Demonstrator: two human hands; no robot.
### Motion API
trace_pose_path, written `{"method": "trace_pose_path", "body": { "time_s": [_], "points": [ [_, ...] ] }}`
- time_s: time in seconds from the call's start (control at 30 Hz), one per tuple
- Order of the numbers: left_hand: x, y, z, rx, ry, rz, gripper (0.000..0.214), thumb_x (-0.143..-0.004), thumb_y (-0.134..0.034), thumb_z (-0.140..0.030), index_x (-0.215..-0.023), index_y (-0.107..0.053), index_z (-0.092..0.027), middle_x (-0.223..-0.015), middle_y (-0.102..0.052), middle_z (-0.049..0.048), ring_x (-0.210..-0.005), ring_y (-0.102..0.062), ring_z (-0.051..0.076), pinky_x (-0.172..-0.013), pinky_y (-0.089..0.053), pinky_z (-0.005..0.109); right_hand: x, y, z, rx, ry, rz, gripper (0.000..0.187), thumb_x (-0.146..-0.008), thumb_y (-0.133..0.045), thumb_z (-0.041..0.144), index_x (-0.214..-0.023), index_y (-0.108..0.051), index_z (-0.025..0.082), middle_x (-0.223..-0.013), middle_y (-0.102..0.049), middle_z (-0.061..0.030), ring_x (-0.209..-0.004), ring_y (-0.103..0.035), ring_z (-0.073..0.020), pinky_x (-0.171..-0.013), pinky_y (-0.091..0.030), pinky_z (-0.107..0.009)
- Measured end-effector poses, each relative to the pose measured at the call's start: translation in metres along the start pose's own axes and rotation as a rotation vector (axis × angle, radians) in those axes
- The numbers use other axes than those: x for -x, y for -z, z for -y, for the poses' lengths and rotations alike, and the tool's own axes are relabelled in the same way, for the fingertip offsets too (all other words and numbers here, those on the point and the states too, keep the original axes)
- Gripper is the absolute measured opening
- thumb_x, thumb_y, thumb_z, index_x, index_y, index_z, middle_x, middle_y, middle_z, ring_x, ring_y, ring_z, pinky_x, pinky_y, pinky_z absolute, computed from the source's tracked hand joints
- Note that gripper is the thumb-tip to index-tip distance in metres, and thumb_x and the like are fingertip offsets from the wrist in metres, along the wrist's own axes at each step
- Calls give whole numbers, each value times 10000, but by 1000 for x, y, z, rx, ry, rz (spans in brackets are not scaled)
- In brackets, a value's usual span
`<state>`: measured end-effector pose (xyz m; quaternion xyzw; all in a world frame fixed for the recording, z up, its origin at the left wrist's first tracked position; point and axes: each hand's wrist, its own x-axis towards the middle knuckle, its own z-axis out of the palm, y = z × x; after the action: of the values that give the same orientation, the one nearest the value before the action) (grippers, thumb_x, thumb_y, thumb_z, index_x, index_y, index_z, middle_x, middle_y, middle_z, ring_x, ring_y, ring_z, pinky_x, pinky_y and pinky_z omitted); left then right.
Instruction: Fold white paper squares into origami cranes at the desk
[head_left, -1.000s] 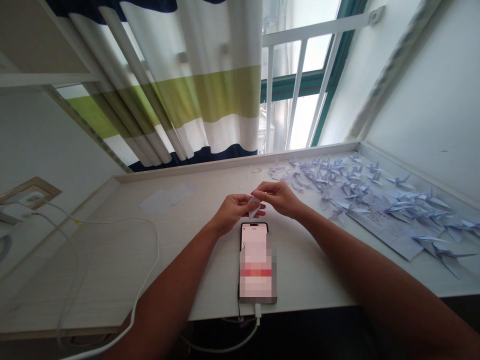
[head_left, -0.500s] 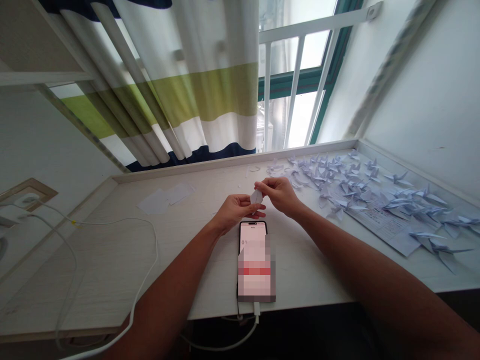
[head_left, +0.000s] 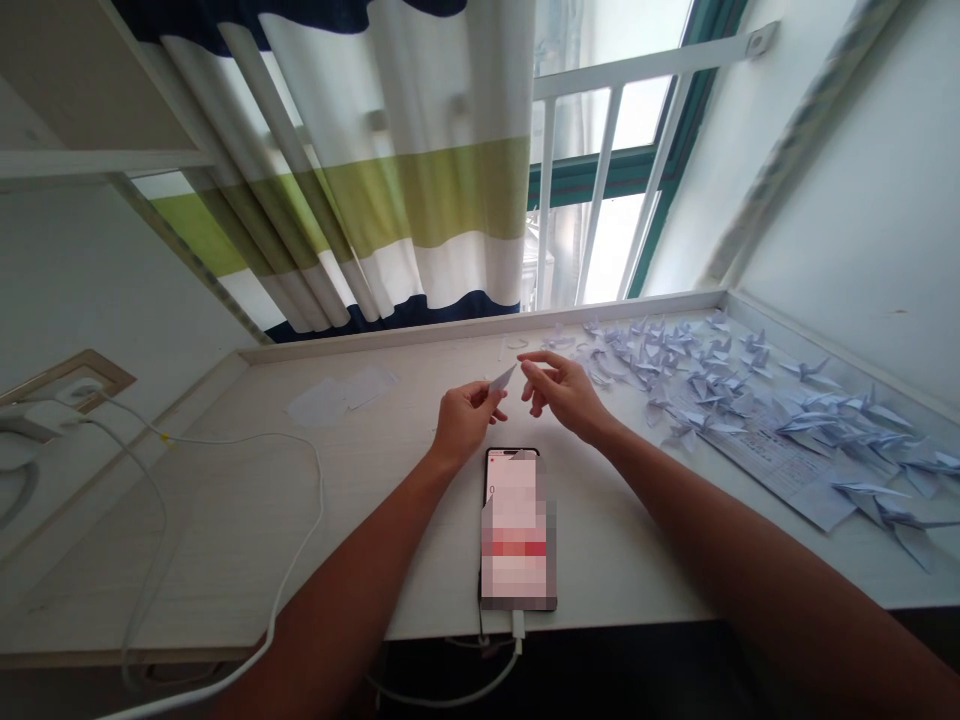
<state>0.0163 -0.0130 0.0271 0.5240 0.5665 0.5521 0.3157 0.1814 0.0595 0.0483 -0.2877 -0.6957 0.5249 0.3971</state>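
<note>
My left hand (head_left: 466,418) pinches a small folded piece of white paper (head_left: 503,378) between thumb and fingers, its pointed end toward the upper right. Just right of that point is my right hand (head_left: 559,392), fingers apart and partly bent, with nothing visible in them; whether a fingertip touches the paper, I cannot tell. Below both hands a phone (head_left: 516,500) lies on the white desk (head_left: 420,540), its screen lit and partly blurred out. Many folded paper cranes (head_left: 675,365) are spread over the desk's right side.
Flat paper sheets (head_left: 319,402) lie left of my hands. A printed sheet (head_left: 787,470) lies under some cranes. A white cable (head_left: 319,470) runs across the left side from a wall socket (head_left: 79,385). Another cable (head_left: 517,625) plugs into the phone's near end. A raised rim (head_left: 390,331) edges the desk's back.
My right fingers have come off the folded paper and opened. The paper has turned, now showing a narrow pointed shape in my left hand. The whole view has shifted slightly.
</note>
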Motion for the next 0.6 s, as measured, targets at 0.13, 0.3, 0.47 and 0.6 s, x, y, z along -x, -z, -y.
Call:
{"method": "trace_pose_path", "body": {
  "time_s": [0.13,0.3,0.47,0.6],
  "points": [
    [4,-2,-2,-100,-139,0,276,-859,-737,-370,-1074,-788,-206,-994,-793,88,-828,-738,220,-792,-561,343,0,-6,-1,-7,54,11,415,-852,-736,453,-1136,-651,164,-783,-718,-39,-674,-691,-170,-668,-585,-330],
    [2,-2,-2,49,-64,21,364,-826,-769,-351,-1147,-747,-179,-1133,-767,111,-958,-731,227,-868,-568,354,-2,0,-5,-52,72,-15,366,-815,-681,225,-1173,-623,176,-732,-675,9,-701,-682,-174,-748,-577,-369],
    [-3,2,-1,262,24,86,447,-761,-833,-368,-1128,-715,-142,-902,-773,72,-803,-713,178,-787,-563,328,-1,1,-6,-58,110,37,427,-824,-648,202,-1247,-587,199,-780,-691,1,-705,-660,-166,-749,-572,-368],
    [-2,3,-5,315,95,86,365,-733,-853,-407,-946,-759,-126,-856,-762,67,-757,-720,177,-799,-575,349,0,0,-5,154,229,-49,269,-884,-642,254,-1150,-640,214,-930,-705,-58,-820,-668,-198,-761,-576,-385]
  ]
}}
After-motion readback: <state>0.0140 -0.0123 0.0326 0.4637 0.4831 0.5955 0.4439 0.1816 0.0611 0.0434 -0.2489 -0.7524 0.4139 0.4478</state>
